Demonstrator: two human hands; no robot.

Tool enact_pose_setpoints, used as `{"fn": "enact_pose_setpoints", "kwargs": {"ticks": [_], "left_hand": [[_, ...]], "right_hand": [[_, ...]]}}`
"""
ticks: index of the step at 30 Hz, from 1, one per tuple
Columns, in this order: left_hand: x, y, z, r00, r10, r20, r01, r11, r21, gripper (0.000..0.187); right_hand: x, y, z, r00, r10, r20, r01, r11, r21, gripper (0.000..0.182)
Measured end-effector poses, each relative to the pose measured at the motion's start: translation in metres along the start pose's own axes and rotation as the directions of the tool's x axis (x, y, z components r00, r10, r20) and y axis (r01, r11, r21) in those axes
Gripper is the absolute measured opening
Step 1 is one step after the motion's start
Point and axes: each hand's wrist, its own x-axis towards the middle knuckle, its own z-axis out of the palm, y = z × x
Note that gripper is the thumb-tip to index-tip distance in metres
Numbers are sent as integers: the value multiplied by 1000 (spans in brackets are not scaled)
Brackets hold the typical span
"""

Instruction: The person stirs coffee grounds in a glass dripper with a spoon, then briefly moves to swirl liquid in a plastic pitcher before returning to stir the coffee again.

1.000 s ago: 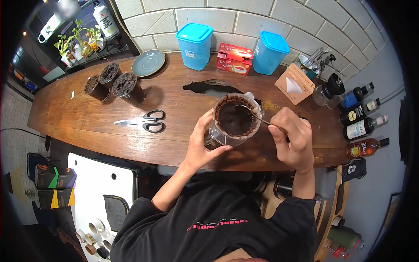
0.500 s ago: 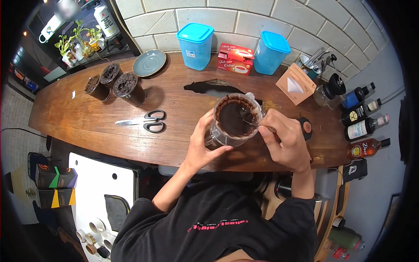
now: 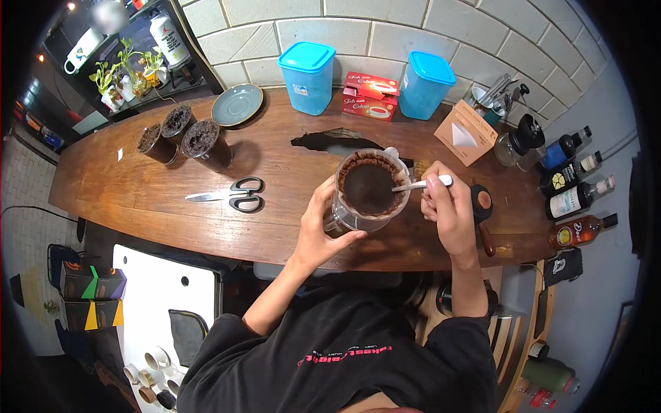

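A clear coffee dripper (image 3: 365, 222) lined with a paper filter (image 3: 401, 165) stands near the table's front edge. Dark wet coffee (image 3: 367, 188) fills it, with grounds clinging to the filter's upper wall. My left hand (image 3: 318, 230) is closed around the dripper's left side, thumb along the front. Between the thumb and fingers of my right hand (image 3: 447, 213) is the handle of a metal spoon (image 3: 413, 186). The spoon slants down to the left, its tip in the coffee. What stands under the dripper is mostly hidden.
Black-handled scissors (image 3: 244, 195) lie left of the dripper, with several cups of dark soil-like grounds (image 3: 206, 146) and a grey plate (image 3: 237, 105) beyond. Blue canisters (image 3: 308, 79), a red tea box (image 3: 370, 96) and a filter box (image 3: 465, 133) line the back. Bottles (image 3: 571, 203) stand at right.
My right hand has shifted slightly right and turned, bringing the spoon's handle into view. The spoon has tilted lower. My left hand keeps its hold on the dripper.
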Motion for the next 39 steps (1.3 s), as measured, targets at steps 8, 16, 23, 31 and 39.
{"fn": "enact_pose_setpoints", "kwargs": {"ticks": [8, 16, 23, 31, 39], "left_hand": [[-2, -1, 2, 1000, -14, -3, 14, 999, -52, 93], [-1, 4, 3, 999, 3, -52, -3, 1000, 8, 92], [-2, 2, 4, 999, -6, -43, 5, 1000, -20, 90], [-4, -3, 3, 1000, 22, -13, -21, 999, 27, 87], [-5, -2, 2, 1000, 11, 6, -11, 1000, 5, 89]], "right_hand": [[-1, -2, 1, 996, 89, 31, -92, 984, 151, 32], [-4, -1, -1, 973, 223, 55, -229, 932, 282, 33], [-8, 1, -3, 973, 221, 65, -230, 905, 357, 31], [-10, -4, -7, 997, 80, 24, -83, 963, 256, 31], [-11, -9, -5, 937, -349, -14, 332, 901, -279, 26]]}}
